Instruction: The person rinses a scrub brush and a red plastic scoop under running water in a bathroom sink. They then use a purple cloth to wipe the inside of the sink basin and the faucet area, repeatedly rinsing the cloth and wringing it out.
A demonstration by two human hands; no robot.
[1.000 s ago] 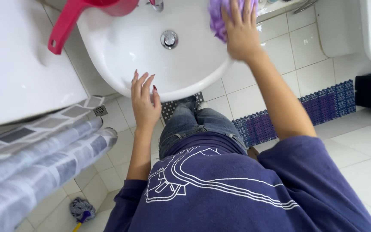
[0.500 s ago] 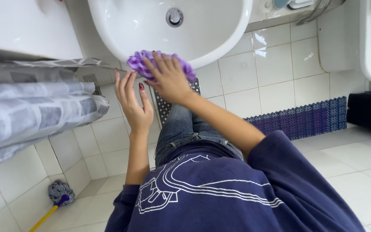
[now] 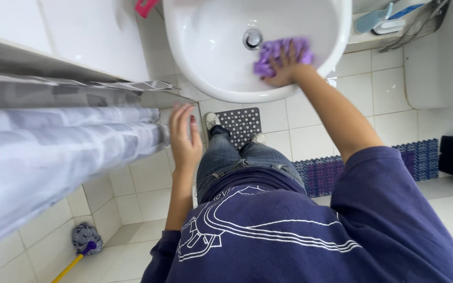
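At far left we list a grey patterned shower curtain (image 3: 53, 152) and, low on the tiled floor, a grey string mop with a yellow handle (image 3: 82, 242). Our left hand (image 3: 184, 139) hangs open, fingers spread, holding nothing, just beside the curtain. Above it, the round white ceramic washbasin (image 3: 205, 63) contains a metal drain (image 3: 252, 38) and a crumpled purple cleaning cloth (image 3: 276, 52), soft and bunched. Our right hand (image 3: 288, 71) presses flat on that cloth, fingers splayed over it, inside the bowl's right half.
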